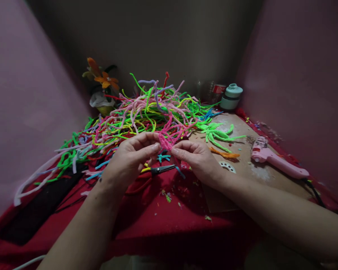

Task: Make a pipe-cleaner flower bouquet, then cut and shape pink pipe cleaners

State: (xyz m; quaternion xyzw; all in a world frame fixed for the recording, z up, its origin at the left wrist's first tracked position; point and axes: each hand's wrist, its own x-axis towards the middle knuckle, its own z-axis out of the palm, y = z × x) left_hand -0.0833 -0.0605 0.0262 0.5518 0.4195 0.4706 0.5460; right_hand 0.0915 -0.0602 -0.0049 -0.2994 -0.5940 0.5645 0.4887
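Note:
Between my two hands is a bundle of bright pink pipe cleaners [166,141], its loose strands fanning up and away from me. My left hand [138,152] pinches the bundle from the left with thumb and fingers. From the right, my right hand [190,155] grips its lower end in a closed pinch. Just below them, scissors [160,170] with dark blades and a yellow part lie on the red cloth, partly hidden by my left hand. A short twisted blue pipe cleaner [163,158] shows beneath the pink bundle.
A large tangled heap of coloured pipe cleaners [146,108] fills the back. Right stands a cardboard sheet [253,180] bearing a pink glue gun [278,161], green strands [214,135], an orange twist [224,153] and a white ring [228,167]. Behind are a flask [231,96] and orange flower [106,80].

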